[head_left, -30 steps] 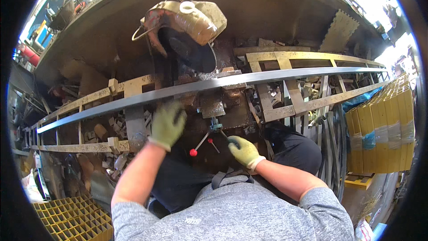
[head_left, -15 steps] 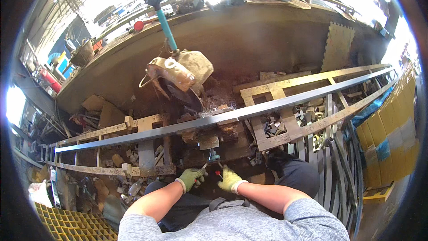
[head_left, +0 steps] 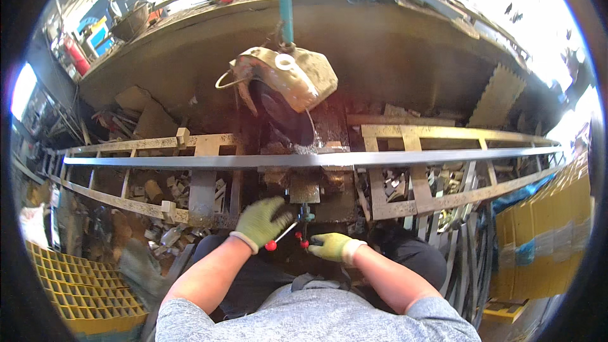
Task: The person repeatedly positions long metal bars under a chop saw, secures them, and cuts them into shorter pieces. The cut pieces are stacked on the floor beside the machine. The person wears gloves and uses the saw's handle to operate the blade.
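My left hand (head_left: 261, 220), in a yellow-green glove, is open with spread fingers, just left of the vise. Close to its wrist is a red-ball lever (head_left: 271, 245), which the fingers do not wrap. My right hand (head_left: 329, 247), gloved alike, has its fingers closed at another red-knobbed handle (head_left: 304, 244) below the vise screw (head_left: 304, 211). Beyond the hands, a long grey metal bar (head_left: 253, 161) lies across the vise block (head_left: 304, 191). Over the bar hangs a cut-off saw (head_left: 297, 76), its dark disc (head_left: 285, 114) just behind it.
Pale slatted frames (head_left: 202, 180) (head_left: 411, 171) support the bar on both sides, with metal offcuts (head_left: 396, 185) beneath. A yellow grating (head_left: 82, 285) lies lower left. At right are a taped cardboard box (head_left: 544, 240) and long metal strips (head_left: 465, 240). A cluttered bench (head_left: 209, 16) runs behind.
My left hand has lifted off the lever and spread its fingers, moving forward and left. The right stays by the knobbed handle. The view has turned, so the bar looks more level.
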`<action>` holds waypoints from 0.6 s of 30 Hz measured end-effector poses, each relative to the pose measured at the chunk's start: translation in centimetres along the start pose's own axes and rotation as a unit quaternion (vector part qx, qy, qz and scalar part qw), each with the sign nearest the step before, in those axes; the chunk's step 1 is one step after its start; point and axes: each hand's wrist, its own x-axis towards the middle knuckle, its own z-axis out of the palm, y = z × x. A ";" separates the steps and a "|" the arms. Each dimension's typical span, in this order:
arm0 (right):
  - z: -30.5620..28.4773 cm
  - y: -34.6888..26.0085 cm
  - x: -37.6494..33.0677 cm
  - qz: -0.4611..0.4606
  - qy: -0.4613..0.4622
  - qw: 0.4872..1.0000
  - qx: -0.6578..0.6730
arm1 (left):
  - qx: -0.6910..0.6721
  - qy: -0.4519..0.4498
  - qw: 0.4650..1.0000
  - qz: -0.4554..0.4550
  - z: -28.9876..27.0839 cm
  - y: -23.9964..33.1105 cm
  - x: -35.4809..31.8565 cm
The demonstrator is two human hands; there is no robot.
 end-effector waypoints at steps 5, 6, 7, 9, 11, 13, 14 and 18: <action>-16.1 -5.6 -8.8 -0.186 0.124 0.959 0.176 | -0.135 0.284 0.949 -0.020 -4.7 -6.7 7.2; -19.9 -7.5 -9.2 -0.203 0.167 0.938 0.226 | -0.231 0.339 0.912 0.000 -4.5 -7.9 8.7; -23.4 -9.6 -9.3 -0.248 0.249 0.893 0.282 | -0.229 0.358 0.905 0.018 -4.2 -9.3 9.6; -30.7 -14.2 -9.6 -0.350 0.352 0.820 0.284 | -0.258 0.366 0.894 -0.023 -3.2 -11.4 10.6; -38.4 -19.6 -9.9 -0.347 0.349 0.807 0.327 | -0.333 0.381 0.863 -0.015 -2.4 -12.5 11.2; -44.8 -25.5 -8.5 -0.415 0.403 0.780 0.240 | -0.330 0.362 0.871 -0.031 -2.3 -13.1 11.4; -47.1 -28.1 -8.3 -0.422 0.440 0.768 0.194 | -0.307 0.320 0.894 -0.061 -2.5 -13.2 11.4; -52.7 -37.5 -7.3 -0.398 0.581 0.704 -0.089 | -0.408 0.273 0.870 -0.043 -3.8 -13.4 11.8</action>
